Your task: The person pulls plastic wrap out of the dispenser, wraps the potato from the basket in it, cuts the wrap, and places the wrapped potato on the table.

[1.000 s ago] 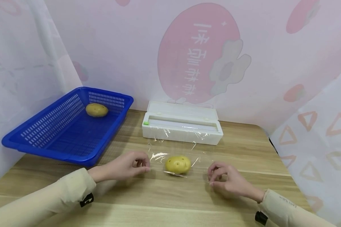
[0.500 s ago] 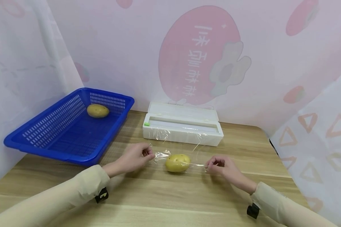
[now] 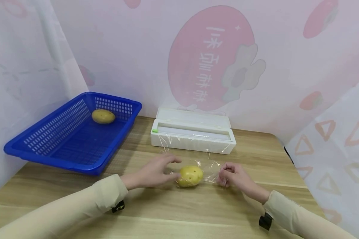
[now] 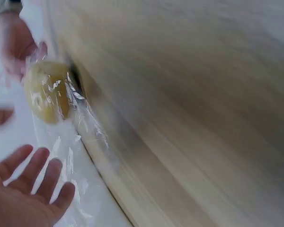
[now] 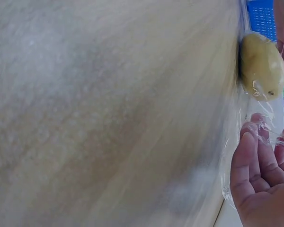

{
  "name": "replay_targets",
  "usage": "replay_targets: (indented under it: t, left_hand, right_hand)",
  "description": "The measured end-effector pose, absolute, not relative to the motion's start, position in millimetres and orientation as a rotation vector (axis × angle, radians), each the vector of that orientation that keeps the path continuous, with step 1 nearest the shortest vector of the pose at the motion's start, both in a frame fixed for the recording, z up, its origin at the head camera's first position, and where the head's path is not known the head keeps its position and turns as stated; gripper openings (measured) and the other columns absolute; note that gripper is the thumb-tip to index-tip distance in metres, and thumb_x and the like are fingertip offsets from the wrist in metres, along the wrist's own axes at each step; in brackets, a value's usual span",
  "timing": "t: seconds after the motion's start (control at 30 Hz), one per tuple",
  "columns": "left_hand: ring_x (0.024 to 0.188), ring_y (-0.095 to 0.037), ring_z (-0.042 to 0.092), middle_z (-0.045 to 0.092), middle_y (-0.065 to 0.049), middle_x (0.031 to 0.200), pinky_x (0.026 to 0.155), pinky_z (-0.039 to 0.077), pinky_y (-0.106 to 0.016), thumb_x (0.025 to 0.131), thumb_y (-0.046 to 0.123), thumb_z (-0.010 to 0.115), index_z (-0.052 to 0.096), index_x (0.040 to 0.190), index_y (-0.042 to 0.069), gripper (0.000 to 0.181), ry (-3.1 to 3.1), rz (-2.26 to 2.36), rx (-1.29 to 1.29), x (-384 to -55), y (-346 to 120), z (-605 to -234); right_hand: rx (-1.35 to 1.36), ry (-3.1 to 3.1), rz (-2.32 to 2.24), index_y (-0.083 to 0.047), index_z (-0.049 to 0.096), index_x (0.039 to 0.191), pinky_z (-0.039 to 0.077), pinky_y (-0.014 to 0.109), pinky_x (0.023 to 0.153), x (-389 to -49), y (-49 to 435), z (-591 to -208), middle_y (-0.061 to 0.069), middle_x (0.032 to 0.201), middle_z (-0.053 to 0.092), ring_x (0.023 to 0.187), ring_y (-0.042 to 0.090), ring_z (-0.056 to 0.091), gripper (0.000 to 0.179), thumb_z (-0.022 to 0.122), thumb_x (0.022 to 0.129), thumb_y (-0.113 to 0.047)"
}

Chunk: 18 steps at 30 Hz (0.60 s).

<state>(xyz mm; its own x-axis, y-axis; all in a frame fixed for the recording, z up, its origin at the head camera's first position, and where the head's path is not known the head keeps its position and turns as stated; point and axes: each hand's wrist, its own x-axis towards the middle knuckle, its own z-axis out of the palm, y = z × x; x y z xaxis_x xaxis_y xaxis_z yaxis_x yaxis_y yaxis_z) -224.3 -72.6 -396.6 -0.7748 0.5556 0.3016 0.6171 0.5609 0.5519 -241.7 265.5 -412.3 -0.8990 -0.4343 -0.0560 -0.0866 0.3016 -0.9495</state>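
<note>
A yellow potato (image 3: 190, 176) lies on the wooden table, with clear cling film (image 4: 87, 118) over it. At its left side is my left hand (image 3: 154, 171), its fingers and thumb spread; in the left wrist view these fingers are parted and bare. To the right of the potato, my right hand (image 3: 234, 177) pinches the gathered edge of the film, as the right wrist view shows at the fingertips (image 5: 248, 126). Glints of film run from the potato back toward a white cling film box (image 3: 194, 143), whose lid stands up behind the roll (image 3: 194, 132).
A blue plastic basket (image 3: 59, 163) stands at the left back, holding another potato (image 3: 103, 116). Behind the table (image 3: 179, 210) hangs a pale printed cloth (image 3: 131, 56). The table's right edge slants away past my right arm.
My left hand has released the film and moved right, its fingers spreading beside the potato. The film's near edge is now drawn over the potato. My right hand has gathered its film corner.
</note>
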Motion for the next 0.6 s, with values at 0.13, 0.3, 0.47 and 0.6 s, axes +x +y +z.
replay_targets:
  t: [0.13, 0.3, 0.47, 0.6]
  left_hand:
    - [0.122, -0.025, 0.05, 0.056, -0.007, 0.133, 0.102, 0.039, -0.045, 0.069, 0.053, 0.085, 0.058, 0.133, 0.011, 0.082, -2.686, -0.802, -1.137, -226.0, -52.2, -400.3]
    - [0.116, -0.025, 0.053, 0.057, -0.007, 0.128, 0.099, 0.041, -0.044, 0.063, 0.054, 0.088, 0.058, 0.129, 0.011, 0.085, -2.702, -0.642, -1.167, -232.3, -35.1, -407.4]
    - [0.111, -0.023, 0.053, 0.057, -0.006, 0.122, 0.095, 0.043, -0.042, 0.069, 0.041, 0.089, 0.062, 0.127, 0.009, 0.071, -2.699, -0.759, -1.17, -237.4, -32.9, -412.4]
    - [0.111, -0.021, 0.054, 0.058, -0.006, 0.122, 0.094, 0.045, -0.039, 0.075, 0.036, 0.086, 0.061, 0.127, 0.005, 0.065, -2.708, -0.9, -1.177, -242.8, -36.7, -411.6]
  right_hand:
    - [-0.478, 2.281, -1.619, 0.007, 0.058, 0.091, 0.054, 0.031, 0.057, -242.7, 266.6, -412.4, 0.021, 0.078, 0.066, 0.063, 0.022, 0.06, 0.012, 0.056, 0.094, -0.004]
    - [-0.488, 2.296, -1.594, 0.006, 0.059, 0.089, 0.054, 0.032, 0.056, -243.0, 267.2, -413.9, 0.021, 0.077, 0.066, 0.061, 0.022, 0.06, 0.012, 0.057, 0.094, -0.004]
    - [-0.503, 2.396, -1.512, 0.003, 0.062, 0.087, 0.053, 0.03, 0.057, -243.1, 268.2, -410.9, 0.017, 0.077, 0.067, 0.063, 0.02, 0.06, 0.01, 0.06, 0.093, -0.005]
    - [-0.531, 2.605, -1.357, -0.002, 0.065, 0.087, 0.05, 0.028, 0.058, -240.0, 267.4, -403.6, 0.009, 0.079, 0.065, 0.067, 0.018, 0.058, 0.006, 0.067, 0.09, -0.007]
